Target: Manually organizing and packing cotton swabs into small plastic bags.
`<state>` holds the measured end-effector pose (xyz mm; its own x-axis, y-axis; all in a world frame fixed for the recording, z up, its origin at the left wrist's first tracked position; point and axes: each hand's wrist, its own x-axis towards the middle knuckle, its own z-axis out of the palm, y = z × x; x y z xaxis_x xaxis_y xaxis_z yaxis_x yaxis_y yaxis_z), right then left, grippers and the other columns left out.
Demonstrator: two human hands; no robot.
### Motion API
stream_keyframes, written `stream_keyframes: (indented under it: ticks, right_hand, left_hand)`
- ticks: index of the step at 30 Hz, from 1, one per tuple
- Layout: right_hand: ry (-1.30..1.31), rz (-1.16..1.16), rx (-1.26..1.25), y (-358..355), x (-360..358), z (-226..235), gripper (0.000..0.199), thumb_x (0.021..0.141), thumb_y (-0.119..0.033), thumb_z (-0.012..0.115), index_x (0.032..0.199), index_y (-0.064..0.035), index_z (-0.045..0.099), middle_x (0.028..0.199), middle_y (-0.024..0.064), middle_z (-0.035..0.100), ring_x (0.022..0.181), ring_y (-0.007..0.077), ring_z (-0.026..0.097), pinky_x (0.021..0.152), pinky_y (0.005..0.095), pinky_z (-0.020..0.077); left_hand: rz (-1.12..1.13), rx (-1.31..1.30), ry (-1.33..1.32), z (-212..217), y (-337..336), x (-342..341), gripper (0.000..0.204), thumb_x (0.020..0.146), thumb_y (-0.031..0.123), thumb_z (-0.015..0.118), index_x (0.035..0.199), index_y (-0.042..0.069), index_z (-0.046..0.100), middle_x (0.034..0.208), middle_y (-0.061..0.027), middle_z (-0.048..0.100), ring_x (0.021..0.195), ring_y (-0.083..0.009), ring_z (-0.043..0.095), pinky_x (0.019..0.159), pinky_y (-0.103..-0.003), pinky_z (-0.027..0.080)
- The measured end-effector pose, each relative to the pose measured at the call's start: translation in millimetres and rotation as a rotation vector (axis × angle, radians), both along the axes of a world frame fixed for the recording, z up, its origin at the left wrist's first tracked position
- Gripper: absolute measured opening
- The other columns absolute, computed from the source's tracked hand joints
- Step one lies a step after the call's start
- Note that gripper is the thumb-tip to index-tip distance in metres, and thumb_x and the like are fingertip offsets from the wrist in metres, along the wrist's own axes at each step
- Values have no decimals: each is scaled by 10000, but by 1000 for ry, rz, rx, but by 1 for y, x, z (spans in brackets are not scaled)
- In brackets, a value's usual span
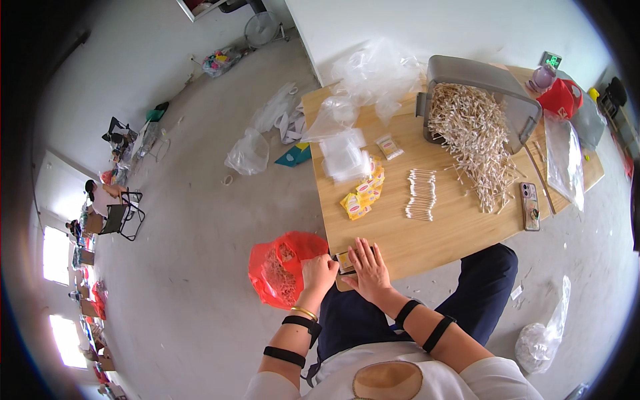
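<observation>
Squarely between two hands at the near left corner of the table: a small yellow-and-clear packet, partly covered and close to the wood's edge. Directly to its right, the right grip, palm down, fingers long and slightly spread, laid over the packet's right part rather than wrapped around anything. At its left side, just over the table's edge, the left grip, fingers curled in; cannot tell whether pinching the packet or nothing at all. About equally near from either side, with the right lying on top. Long axis of the packet hard to read, too much of it hidden. Close on the left, off the table, a red plastic bag of pinkish contents, right behind the left grip and crowding that side. Farther in, well apart from both hands: overlapping yellow packets, clear bags, another small packet and a row of cotton swabs, each swab lying crosswise, the row running away from the body. Beyond, a swab heap spilling from a tipped grey bin, near a phone.
</observation>
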<state>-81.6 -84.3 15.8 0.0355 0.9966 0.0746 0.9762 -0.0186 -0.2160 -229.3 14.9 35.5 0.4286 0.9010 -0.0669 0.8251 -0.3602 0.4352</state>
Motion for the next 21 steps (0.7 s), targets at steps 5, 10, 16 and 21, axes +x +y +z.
stream_keyframes:
  ticks: [5,10,16,21]
  right_hand:
    - [2,17,13,-1,-2,-2,866,927,-643,505,1544,-54,356,1641,202,242,1546,327,183,1251,507,129]
    - [51,30,22,1,-10,0,879,917,-644,515,1544,-49,355,1645,206,232,1549,330,173,1252,507,124]
    - [-22,44,-19,8,-24,-2,954,895,-661,538,1567,-27,299,1649,227,206,1553,340,158,1253,509,120]
    - [177,5,-1,8,-14,9,1010,881,-640,587,1578,4,242,1653,227,192,1554,346,145,1258,506,107]
  left_hand:
    - [-8,50,-67,-7,-2,-5,214,844,222,652,724,45,640,675,-169,660,659,-375,671,598,-479,516]
    - [-65,99,-89,-10,-3,-7,198,837,199,672,713,54,619,683,-151,655,656,-359,665,614,-469,507]
    - [-177,146,59,7,-6,-1,163,865,227,675,803,85,624,802,-102,672,779,-305,661,770,-452,479]
    - [95,466,-105,-13,-4,-26,245,934,283,634,1063,76,608,989,-160,641,930,-323,641,874,-465,453]
